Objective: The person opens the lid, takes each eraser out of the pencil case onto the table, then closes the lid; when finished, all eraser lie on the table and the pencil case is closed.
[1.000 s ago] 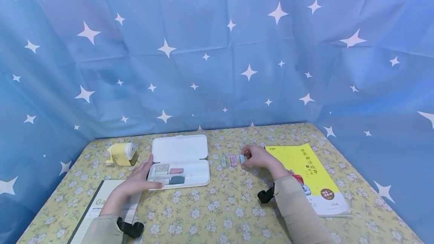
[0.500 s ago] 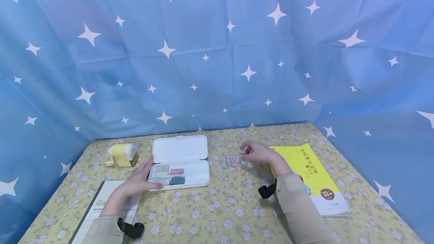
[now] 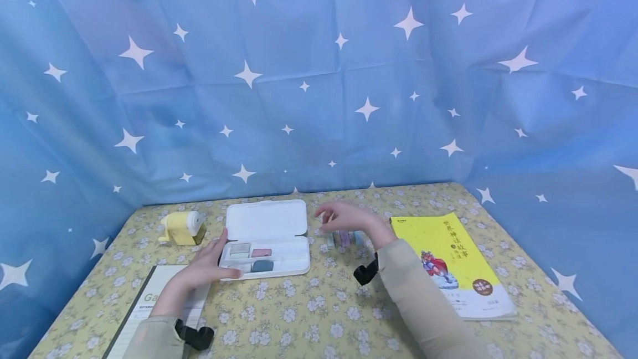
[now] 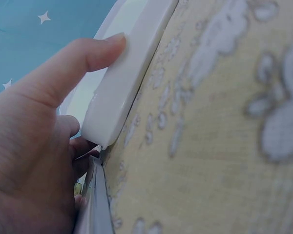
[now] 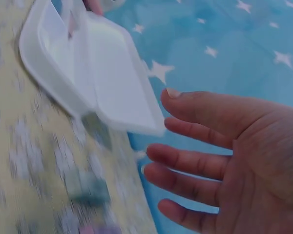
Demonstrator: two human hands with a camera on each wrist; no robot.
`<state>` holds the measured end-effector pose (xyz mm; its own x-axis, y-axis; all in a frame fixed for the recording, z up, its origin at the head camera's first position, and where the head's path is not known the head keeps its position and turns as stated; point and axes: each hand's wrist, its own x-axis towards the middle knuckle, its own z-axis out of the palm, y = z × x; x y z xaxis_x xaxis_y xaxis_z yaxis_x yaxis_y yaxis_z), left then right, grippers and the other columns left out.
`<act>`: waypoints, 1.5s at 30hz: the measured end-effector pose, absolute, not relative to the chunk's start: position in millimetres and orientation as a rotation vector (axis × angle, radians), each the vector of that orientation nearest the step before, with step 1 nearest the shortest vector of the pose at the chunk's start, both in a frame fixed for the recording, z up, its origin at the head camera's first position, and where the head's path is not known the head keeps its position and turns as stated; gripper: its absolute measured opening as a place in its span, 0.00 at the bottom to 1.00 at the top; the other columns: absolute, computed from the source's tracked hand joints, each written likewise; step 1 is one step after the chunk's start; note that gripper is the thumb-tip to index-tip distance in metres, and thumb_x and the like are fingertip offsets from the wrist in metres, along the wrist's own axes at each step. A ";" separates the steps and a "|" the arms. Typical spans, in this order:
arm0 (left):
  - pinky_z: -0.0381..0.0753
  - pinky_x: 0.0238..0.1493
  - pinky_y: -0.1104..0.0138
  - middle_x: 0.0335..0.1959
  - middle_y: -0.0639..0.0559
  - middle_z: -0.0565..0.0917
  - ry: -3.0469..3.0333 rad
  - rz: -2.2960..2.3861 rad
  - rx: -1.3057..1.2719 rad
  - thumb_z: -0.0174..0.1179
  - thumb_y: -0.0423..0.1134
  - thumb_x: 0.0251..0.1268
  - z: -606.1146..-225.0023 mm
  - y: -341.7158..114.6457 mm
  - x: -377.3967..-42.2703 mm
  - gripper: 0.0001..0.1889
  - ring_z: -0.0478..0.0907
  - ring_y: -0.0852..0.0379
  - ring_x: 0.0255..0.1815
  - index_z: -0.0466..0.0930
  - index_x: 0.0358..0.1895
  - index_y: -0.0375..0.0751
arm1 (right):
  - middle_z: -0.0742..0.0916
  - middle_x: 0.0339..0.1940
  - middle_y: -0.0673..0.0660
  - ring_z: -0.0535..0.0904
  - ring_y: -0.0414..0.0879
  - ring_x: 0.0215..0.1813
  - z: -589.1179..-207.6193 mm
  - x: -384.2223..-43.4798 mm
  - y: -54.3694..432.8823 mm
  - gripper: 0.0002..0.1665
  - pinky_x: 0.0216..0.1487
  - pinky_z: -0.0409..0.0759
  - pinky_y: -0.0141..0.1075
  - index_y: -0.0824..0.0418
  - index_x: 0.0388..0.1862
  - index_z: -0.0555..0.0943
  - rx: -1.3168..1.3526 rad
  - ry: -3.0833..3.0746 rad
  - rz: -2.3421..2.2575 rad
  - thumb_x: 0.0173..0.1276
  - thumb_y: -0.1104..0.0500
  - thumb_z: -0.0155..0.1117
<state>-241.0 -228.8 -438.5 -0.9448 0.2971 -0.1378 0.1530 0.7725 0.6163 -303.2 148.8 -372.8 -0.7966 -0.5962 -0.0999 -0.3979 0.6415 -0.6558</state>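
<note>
My left hand [image 3: 205, 266] grips the left end of an open white pencil case [image 3: 294, 263], thumb on its front wall and fingers behind the corner. In the case lie a pale green block [image 3: 240, 249], a pink block [image 3: 261, 252] and a dark blue-grey block [image 3: 262, 266], which look like erasers. My right hand [image 3: 346, 218] hovers right of the case with loosely bent fingers and nothing in them. Below it on the cloth stand three eraser-like blocks in a row: a green one [image 3: 331, 242], a purple one [image 3: 344, 239] and a light blue one [image 3: 359, 238], partly overlapped by the hand.
A yellow crank pencil sharpener [image 3: 183, 228] stands left of the case. A notebook [image 3: 149, 298] lies under the left forearm. On the right is a yellow book [image 3: 463, 259], its left edge beside the right sleeve. A blue star curtain [image 3: 319, 126] closes off the back.
My right hand has come up off the light blue block, leaving it beside the purple one, and moved left over the row towards the case. The left hand stays put.
</note>
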 end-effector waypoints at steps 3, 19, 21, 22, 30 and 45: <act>0.42 0.63 0.30 0.75 0.27 0.44 2.738 0.929 0.343 0.71 0.59 0.49 -438.4 -228.8 -240.9 0.64 0.37 0.24 0.73 0.32 0.78 0.38 | 0.84 0.46 0.53 0.80 0.45 0.45 -374.5 -308.6 129.2 0.25 0.44 0.79 0.41 0.57 0.64 0.76 -0.865 2.513 -0.880 0.68 0.57 0.65; 0.43 0.63 0.30 0.76 0.29 0.45 2.740 0.936 0.299 0.71 0.59 0.47 -439.5 -227.0 -243.2 0.65 0.37 0.24 0.73 0.33 0.78 0.39 | 0.85 0.35 0.48 0.80 0.49 0.34 -381.1 -322.0 46.7 0.22 0.31 0.76 0.33 0.55 0.58 0.81 -0.987 2.408 -0.733 0.66 0.67 0.64; 0.44 0.63 0.30 0.76 0.29 0.45 2.743 0.928 0.293 0.71 0.60 0.47 -439.4 -226.5 -243.1 0.65 0.38 0.24 0.73 0.33 0.78 0.39 | 0.85 0.33 0.48 0.81 0.50 0.34 -381.9 -321.6 40.1 0.22 0.31 0.78 0.33 0.54 0.58 0.81 -0.996 2.407 -0.695 0.66 0.67 0.64; 0.44 0.63 0.30 0.76 0.29 0.45 2.744 0.926 0.291 0.71 0.60 0.47 -439.4 -226.3 -243.0 0.65 0.38 0.25 0.73 0.33 0.78 0.39 | 0.85 0.32 0.48 0.82 0.50 0.34 -382.1 -321.1 37.0 0.23 0.31 0.78 0.34 0.54 0.58 0.81 -0.997 2.408 -0.678 0.65 0.68 0.64; 0.43 0.64 0.30 0.76 0.29 0.45 2.743 0.929 0.281 0.71 0.59 0.47 -438.0 -226.6 -241.8 0.65 0.37 0.25 0.73 0.33 0.78 0.39 | 0.83 0.30 0.51 0.77 0.45 0.24 -383.0 -314.0 18.9 0.24 0.24 0.76 0.33 0.49 0.58 0.82 -0.961 2.451 -0.537 0.66 0.69 0.63; 0.45 0.63 0.30 0.76 0.29 0.46 2.764 0.916 0.318 0.71 0.60 0.48 -439.2 -228.4 -243.4 0.65 0.39 0.24 0.73 0.33 0.78 0.39 | 0.83 0.25 0.48 0.74 0.45 0.19 -392.6 -308.1 6.9 0.28 0.18 0.71 0.34 0.47 0.59 0.82 -0.989 2.492 -0.459 0.64 0.72 0.62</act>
<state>-243.4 -228.4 -439.2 -0.9541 0.2686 -0.1321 0.1366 0.7833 0.6065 -308.1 6.9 -392.6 -0.6596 -0.7062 -0.2574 -0.5679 0.6926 -0.4447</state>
